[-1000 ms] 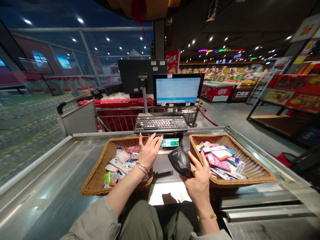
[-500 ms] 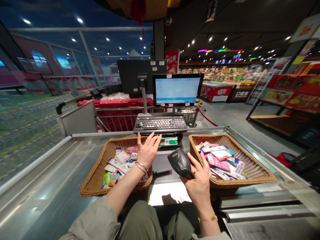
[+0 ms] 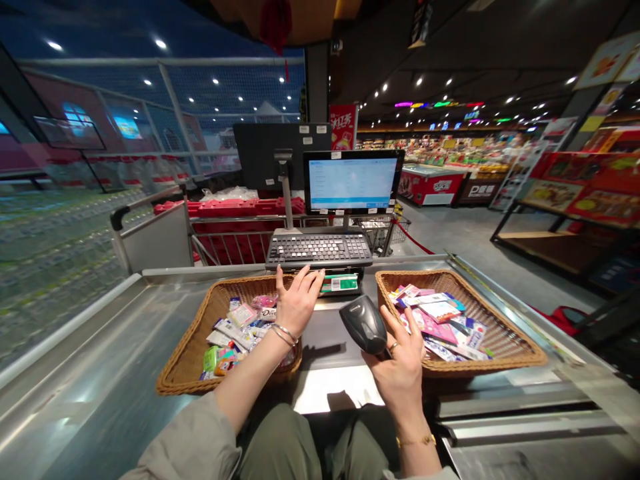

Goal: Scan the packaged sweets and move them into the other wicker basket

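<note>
My left hand (image 3: 299,301) is open, fingers spread, just beside a small green-and-white box (image 3: 339,284) lying below the keyboard. It holds nothing and hovers over the inner edge of the left wicker basket (image 3: 186,350), which is full of small colourful packets (image 3: 235,337). My right hand (image 3: 401,368) grips a black handheld barcode scanner (image 3: 365,325), its head pointing up and away from me. That hand is next to the right wicker basket (image 3: 493,303), which holds flat pink and white packets (image 3: 435,320).
A black keyboard (image 3: 319,250) and a lit touchscreen monitor (image 3: 351,181) stand behind the baskets on a steel checkout counter (image 3: 95,340). Beyond are a red-and-metal cart (image 3: 235,230), a wire basket, freezers and shelves of goods. My knees lie below.
The scanner has tilted slightly in my right hand. My left hand has barely moved, and the whole view has drifted a little to the left.
</note>
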Available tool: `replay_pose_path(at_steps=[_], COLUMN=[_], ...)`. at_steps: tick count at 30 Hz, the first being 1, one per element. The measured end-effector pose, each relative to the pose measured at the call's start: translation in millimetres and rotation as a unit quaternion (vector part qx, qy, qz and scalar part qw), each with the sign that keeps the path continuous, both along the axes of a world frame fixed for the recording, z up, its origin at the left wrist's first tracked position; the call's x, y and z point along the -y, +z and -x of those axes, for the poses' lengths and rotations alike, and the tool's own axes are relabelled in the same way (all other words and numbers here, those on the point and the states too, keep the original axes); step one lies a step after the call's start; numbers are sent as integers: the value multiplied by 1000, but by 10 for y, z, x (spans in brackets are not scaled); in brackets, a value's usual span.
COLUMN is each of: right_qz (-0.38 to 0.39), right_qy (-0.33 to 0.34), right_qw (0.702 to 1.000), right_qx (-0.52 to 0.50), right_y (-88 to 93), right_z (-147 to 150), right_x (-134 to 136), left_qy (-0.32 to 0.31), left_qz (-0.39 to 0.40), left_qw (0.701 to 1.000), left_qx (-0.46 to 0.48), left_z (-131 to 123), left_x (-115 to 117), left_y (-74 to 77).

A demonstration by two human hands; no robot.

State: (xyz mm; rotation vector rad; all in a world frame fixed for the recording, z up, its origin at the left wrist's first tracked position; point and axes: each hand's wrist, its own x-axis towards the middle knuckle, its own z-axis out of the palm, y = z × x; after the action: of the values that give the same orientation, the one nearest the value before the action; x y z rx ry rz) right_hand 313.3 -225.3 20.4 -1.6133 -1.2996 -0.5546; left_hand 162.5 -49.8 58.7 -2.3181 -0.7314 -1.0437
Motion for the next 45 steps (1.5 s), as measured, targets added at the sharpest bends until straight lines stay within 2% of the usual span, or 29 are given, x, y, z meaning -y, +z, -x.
replay_pose_path(at_steps=[13,26,34,45], right_qz=[-20,-42,-76,-124], right_qy=[-29,-55,-90,-168], right_qw=[999,997,992,972], right_qx=[-19,-38,-52,-104], right_y=[24,-25,-40,-104], right_z=[-230,-444,-595,-791], right_x=[154,264,353,479], left_qy=[-23,-51,-67,-98], left_qz=[7,17,22,19], left_qw=[1000,999,998,995], left_qx=[10,5,0,1], left_z=[-312,-577,-744,-1025], left_x=[108,224,302,386], left_y=[9,13,22,-54])
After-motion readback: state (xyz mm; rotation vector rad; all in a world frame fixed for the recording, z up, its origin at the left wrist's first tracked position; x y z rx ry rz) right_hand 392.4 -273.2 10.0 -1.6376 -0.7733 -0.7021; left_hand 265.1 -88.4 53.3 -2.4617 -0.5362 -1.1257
